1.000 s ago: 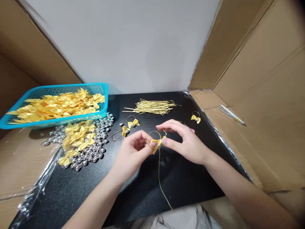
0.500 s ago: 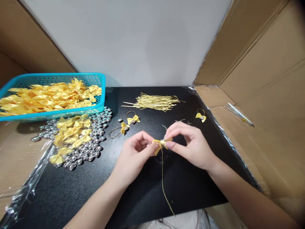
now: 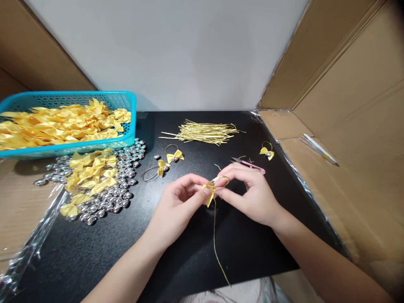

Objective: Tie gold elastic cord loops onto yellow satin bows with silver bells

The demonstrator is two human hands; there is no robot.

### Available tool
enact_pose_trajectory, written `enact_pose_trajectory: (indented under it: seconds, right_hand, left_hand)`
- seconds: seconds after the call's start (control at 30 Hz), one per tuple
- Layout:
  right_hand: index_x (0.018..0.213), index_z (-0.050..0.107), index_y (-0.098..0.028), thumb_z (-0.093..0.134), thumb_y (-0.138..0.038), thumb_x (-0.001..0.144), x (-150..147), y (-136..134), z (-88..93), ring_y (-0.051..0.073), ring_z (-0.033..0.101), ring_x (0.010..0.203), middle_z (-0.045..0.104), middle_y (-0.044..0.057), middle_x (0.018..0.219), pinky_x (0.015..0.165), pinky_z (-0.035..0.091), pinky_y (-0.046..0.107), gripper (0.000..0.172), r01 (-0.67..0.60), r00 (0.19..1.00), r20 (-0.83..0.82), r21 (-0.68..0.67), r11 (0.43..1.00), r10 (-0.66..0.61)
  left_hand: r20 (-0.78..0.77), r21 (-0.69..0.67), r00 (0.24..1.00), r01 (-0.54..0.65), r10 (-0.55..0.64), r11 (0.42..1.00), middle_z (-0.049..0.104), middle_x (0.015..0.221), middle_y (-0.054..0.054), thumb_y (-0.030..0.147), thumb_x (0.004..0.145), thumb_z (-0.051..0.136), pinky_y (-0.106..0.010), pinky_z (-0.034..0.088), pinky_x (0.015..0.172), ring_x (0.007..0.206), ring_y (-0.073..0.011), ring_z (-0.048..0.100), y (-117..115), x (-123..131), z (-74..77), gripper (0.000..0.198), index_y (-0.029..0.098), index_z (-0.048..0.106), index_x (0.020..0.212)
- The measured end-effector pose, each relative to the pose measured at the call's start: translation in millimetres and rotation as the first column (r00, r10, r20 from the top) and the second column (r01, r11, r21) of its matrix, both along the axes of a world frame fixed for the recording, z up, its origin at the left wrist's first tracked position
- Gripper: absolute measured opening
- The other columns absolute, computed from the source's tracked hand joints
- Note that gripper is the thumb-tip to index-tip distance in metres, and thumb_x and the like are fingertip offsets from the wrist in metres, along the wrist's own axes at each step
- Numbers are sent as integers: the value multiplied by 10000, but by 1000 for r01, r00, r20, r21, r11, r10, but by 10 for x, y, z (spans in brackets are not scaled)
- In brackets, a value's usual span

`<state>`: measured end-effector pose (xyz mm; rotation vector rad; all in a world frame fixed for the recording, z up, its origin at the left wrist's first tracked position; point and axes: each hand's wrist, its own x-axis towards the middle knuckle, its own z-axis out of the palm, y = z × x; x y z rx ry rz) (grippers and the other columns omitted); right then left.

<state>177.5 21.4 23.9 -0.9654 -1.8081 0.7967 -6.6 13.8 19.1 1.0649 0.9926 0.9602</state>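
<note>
My left hand (image 3: 186, 198) pinches a yellow ribbon bow (image 3: 208, 198) between thumb and fingers above the black table. From the other side my right hand (image 3: 246, 191) is closed on a gold cord loop (image 3: 222, 180) at the bow, its thumb close to the knot. A long gold cord tail (image 3: 215, 244) hangs from the bow toward the table's front edge. Small pink-handled thread snips (image 3: 252, 165) lie just behind my right hand, partly hidden by it. The bow's middle is largely covered by my fingertips.
A turquoise basket (image 3: 133, 122) of yellow bows stands at the left. Before it lie silver bells or beads (image 3: 102, 206) and loose bows (image 3: 91, 168). Gold cords (image 3: 205, 132) lie at the back. Looped bows (image 3: 174, 155) rest mid-table; a white pen-like tool (image 3: 320, 148) lies on cardboard at right.
The bow has turned between my fingers, and the gold loop now shows standing above it. The pink snips have come into sight behind my right hand. The view has shifted slightly.
</note>
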Motion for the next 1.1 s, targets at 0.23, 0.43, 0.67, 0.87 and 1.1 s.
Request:
enact_pose_trajectory:
  seconds: [0.23,0.43,0.67,0.87,1.1]
  right_hand:
    - [752,671,-158,690,-85,784,-35,-19,-49,139,643,764,687,28,787,736,502,269,82,17,999,-39,-68,998,-20]
    - [763,657,-176,648,-61,783,-43,-26,-30,146,638,746,688,20,784,732,497,292,117,12,1000,-6,16,1000,-12]
    - [771,649,-173,633,-62,789,-71,-46,-64,154,634,764,681,29,799,734,500,302,113,38,999,-2,32,999,-38]
    - [775,651,-160,629,-59,805,-85,-48,-69,138,617,766,658,22,788,739,492,276,107,36,998,-41,-28,999,-38]
    - [927,638,-193,637,-100,802,-57,-80,-94,176,610,907,655,37,931,841,484,330,156,66,993,-95,-14,998,-68]
  left_hand:
    - [-85,24,996,-17,19,1000,659,654,28,219,742,767,-163,438,590,603,-73,558,-13,31,47,134,163,646,748]
    - [-103,36,994,-20,24,999,682,675,17,219,732,766,-167,441,585,612,-79,568,-15,30,33,150,163,628,737]
    - [-94,43,995,-18,22,999,667,667,23,217,729,768,-170,442,585,613,-81,564,-11,24,14,161,166,616,750]
    - [-72,31,997,-6,8,999,653,643,16,262,769,722,-191,442,592,600,-92,558,1,18,15,141,164,624,745]
    - [-37,9,999,-24,24,1000,640,623,31,245,743,737,-171,434,585,590,-78,544,-1,38,35,158,164,608,701]
